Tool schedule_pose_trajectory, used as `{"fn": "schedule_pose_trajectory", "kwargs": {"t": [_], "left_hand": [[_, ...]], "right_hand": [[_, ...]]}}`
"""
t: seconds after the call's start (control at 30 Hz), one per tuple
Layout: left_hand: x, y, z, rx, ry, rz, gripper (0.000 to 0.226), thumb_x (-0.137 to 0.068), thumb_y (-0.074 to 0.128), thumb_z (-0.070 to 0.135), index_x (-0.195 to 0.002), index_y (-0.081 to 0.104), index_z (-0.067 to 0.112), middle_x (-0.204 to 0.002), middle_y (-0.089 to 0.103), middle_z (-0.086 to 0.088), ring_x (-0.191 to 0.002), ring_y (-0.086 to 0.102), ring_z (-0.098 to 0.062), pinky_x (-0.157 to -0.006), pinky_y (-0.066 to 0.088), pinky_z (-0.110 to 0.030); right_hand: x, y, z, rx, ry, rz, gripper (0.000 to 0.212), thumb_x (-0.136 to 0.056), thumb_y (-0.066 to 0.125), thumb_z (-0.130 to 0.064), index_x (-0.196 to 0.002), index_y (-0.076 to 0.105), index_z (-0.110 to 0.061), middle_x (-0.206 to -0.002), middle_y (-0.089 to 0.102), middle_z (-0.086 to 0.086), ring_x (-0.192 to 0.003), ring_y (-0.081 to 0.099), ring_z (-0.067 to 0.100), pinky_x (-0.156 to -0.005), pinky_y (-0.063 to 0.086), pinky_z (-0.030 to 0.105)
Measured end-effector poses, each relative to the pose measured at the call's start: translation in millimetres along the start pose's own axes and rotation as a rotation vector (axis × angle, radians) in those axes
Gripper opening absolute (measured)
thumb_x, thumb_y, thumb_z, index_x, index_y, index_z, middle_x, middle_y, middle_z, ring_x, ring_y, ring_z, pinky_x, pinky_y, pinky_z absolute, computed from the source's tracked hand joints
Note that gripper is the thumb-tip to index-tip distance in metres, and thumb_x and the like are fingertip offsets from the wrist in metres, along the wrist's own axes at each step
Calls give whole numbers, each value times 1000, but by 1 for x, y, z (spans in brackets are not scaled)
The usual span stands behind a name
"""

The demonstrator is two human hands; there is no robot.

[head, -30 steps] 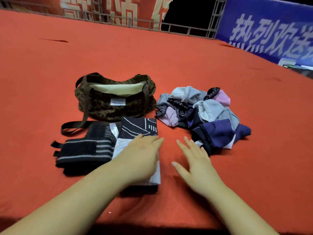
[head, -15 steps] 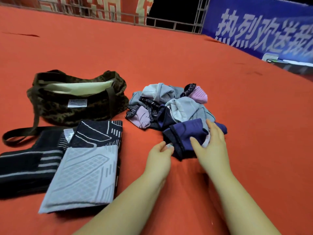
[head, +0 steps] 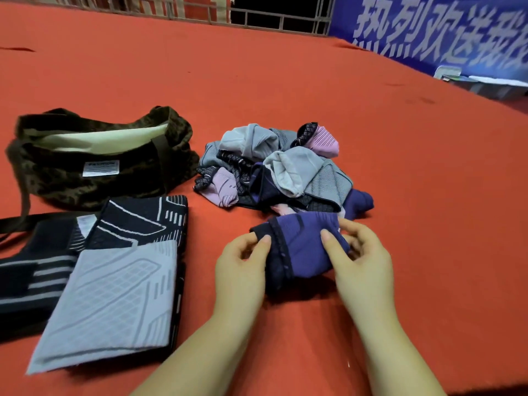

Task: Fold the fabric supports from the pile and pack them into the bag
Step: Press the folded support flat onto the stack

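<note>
Purple support (head: 303, 247) pinched by left hand (head: 243, 267) & right hand (head: 360, 261); pull clear of pile (head: 274, 167), flatten w/ edges aligned.

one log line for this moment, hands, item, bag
left hand: grips purple support | right hand: grips same | pile: behind | bag: open

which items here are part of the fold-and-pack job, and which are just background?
Job:
- purple support, gripped by left hand and right hand
- pile of supports
- camo bag, open
- folded grey and black supports beside the bag

Lying about:
- blue banner
- metal railing
- red carpet
</note>
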State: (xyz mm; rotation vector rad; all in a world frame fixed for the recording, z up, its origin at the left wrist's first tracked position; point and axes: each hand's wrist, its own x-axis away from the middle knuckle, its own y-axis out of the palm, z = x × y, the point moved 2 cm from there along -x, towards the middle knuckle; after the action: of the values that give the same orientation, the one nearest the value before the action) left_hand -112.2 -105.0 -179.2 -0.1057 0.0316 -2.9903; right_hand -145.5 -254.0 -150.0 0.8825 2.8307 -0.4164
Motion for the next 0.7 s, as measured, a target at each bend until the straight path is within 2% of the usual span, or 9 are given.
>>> {"fn": "schedule_pose_trajectory", "kwargs": {"t": [0.07, 0.13, 0.2, 0.23, 0.3, 0.37, 0.43, 0.57, 0.7], "left_hand": [[15, -18, 3, -107, 91, 81, 6, -80, 67, 36, -84, 66, 31, -107, 62, 6, -105, 55, -13, -100, 40, -29], [30, -31, 2, -117, 131, 71, 5, -80, 65, 36, -81, 61, 32, -115, 55, 10, -110, 49, -5, -100, 31, -14], [39, -39, -4, -22, 97, 1, 4, -87, 64, 29, -85, 62, 25, -107, 64, 8, -101, 57, -5, -98, 40, -22], [42, -42, -8, 15, 79, -23, 5, -89, 63, 26, -85, 63, 23, -96, 68, 7, -91, 61, -8, -91, 46, -29], [48, -48, -8, 41, 85, -28, 6, -88, 64, 24, -83, 62, 20, -80, 69, 4, -77, 62, -11, -78, 49, -31], [54, -51, -6, 65, 118, -19, 5, -84, 65, 20, -82, 61, 21, -77, 68, 3, -75, 61, -12, -75, 49, -27], [59, -53, -2, 82, 160, -31, 13, -86, 64, 11, -84, 58, 22, -77, 67, 6, -75, 61, -11, -73, 47, -22], [67, -56, 9, 92, 223, -149, 21, -85, 61, 13, -100, 57, 28, -90, 69, 12, -83, 65, -3, -76, 48, -13], [68, -65, 11, 26, 228, -157, 31, -85, 64, 1, -91, 67, 31, -94, 70, 18, -88, 64, 3, -82, 46, -12]], "right_hand": [[19, -2, -2, -103, 52, -14, 18, -83, 68, -10, -93, 63, -23, -79, 71, -4, -68, 63, 4, -66, 50, 15], [39, -3, 0, -194, 108, -29, 16, -83, 66, -6, -97, 63, -14, -80, 72, 0, -69, 65, 3, -63, 49, 12], [54, -3, 7, -194, 153, -49, 16, -83, 66, -5, -97, 62, -12, -80, 73, 3, -72, 68, 8, -63, 50, 14], [61, -2, 10, -177, 174, -59, 17, -83, 66, -5, -97, 61, -14, -81, 73, 4, -75, 68, 12, -64, 51, 16], [70, -1, 14, -74, 183, -56, 25, -82, 69, -7, -97, 56, -22, -88, 69, 2, -83, 65, 19, -71, 52, 22], [76, -2, 7, 167, 34, -3, 35, -80, 71, -19, -106, 50, -27, -106, 58, -3, -96, 56, 16, -87, 46, 27], [80, 1, -8, 312, -156, -24, 44, -75, 62, -40, -116, 51, -28, -114, 53, -8, -104, 49, 9, -96, 36, 24], [84, 15, -25, 392, -261, -156, 37, -74, 47, -58, -97, 64, -34, -103, 63, -12, -102, 54, 9, -92, 35, 20], [94, 24, -26, 362, -214, -192, 29, -70, 46, -62, -81, 61, -40, -89, 62, -20, -92, 53, 0, -87, 40, 26]]}}
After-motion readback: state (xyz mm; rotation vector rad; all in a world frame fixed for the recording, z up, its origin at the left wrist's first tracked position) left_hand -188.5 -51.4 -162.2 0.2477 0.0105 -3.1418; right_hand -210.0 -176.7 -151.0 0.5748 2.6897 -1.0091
